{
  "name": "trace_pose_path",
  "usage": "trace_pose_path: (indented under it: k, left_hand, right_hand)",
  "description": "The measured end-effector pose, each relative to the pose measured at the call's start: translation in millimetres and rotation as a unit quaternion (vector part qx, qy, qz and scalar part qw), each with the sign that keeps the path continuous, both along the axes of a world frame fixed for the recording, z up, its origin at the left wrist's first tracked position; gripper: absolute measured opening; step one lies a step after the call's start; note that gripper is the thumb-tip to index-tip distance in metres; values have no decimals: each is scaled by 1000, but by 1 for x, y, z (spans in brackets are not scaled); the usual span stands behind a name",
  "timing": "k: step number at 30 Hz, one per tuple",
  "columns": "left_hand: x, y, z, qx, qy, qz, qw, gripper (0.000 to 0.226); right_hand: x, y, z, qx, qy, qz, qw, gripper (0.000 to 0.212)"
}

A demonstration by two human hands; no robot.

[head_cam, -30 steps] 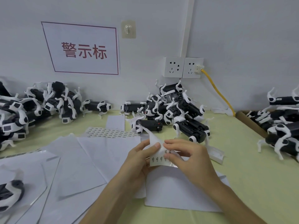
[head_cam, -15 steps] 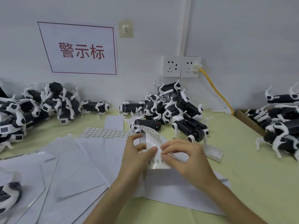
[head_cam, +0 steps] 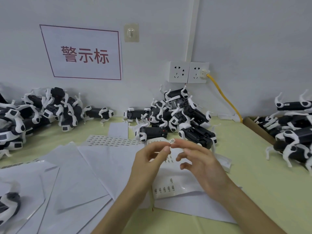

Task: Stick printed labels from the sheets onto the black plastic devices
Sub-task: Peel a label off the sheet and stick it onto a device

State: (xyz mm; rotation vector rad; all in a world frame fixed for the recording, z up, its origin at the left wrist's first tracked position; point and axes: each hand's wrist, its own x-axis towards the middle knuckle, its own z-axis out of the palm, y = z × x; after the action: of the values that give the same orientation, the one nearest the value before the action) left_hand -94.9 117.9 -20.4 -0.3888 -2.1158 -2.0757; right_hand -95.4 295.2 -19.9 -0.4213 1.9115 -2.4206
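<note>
— Any label point(head_cam: 172, 141) off the sheet point(head_cam: 168, 188) yet?

— Yes. Peeled free, standing upright straight below the socket point(head_cam: 187, 71), just this side of the nearest device point(head_cam: 155, 132). Not yet on anything.

— Held how?

— Caught between the thumb tip of the left hand point(head_cam: 148, 159) and the forefinger tip of the right hand point(head_cam: 202, 164). Cannot tell the true carrier. Left fingers curled, with the sheet running behind the palm, so most likely gripping the sheet. Right fingers spread and loose, gripping nothing, only touching the label.

— And the sheet itself?

— Curled, lifted off the table point(head_cam: 270, 191), further below the socket than the label. Mostly bare, with just a few labels showing.

— How far along, then?

— Hard to judge. Plenty of bare backing papers point(head_cam: 76, 174) below and left of the socket, hinting at many labels used up. A fresh sheet point(head_cam: 113, 141) flat on the table, lower left of the socket, seemingly untouched. Devices point(head_cam: 194, 114) heaped right under the socket, more far left and far right of it. Too small to tell labelled from unlabelled.

— So what remains?

— Pressing this label onto a device, probably one from under the socket. After that, likely a great many more.
</note>
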Motion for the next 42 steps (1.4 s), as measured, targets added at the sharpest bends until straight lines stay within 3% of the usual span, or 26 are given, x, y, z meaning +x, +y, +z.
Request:
trace_pose_path:
  k: [7,11,15,18,21,28,38,42]
  left_hand:
    - [-5,-7,5,50,-22,-13,998,16]
    - [-6,-6,3,41,-29,22,999,21]
    - [-6,-5,0,18,-41,30,999,19]
    - [-2,-2,-1,-45,-14,41,998,18]
    - [1,2,-2,-58,-12,29,998,23]
    - [4,5,-2,-69,-36,-6,997,28]
    - [6,7,-2,-8,-104,-62,993,30]
    - [6,8,-2,18,-105,-53,993,29]
  right_hand:
    - [3,-5,-2,80,33,-21,996,34]
    - [1,-7,-7,181,74,-127,972,29]
    - [-2,-4,-10,186,103,-177,961,36]
    - [-3,0,-12,277,224,-240,903,28]
    - [-3,2,-14,374,341,-234,830,24]
    - [-5,10,-9,434,436,-248,748,15]
    - [-6,13,-7,467,462,-284,698,12]
    - [-6,13,-10,477,424,-296,711,18]
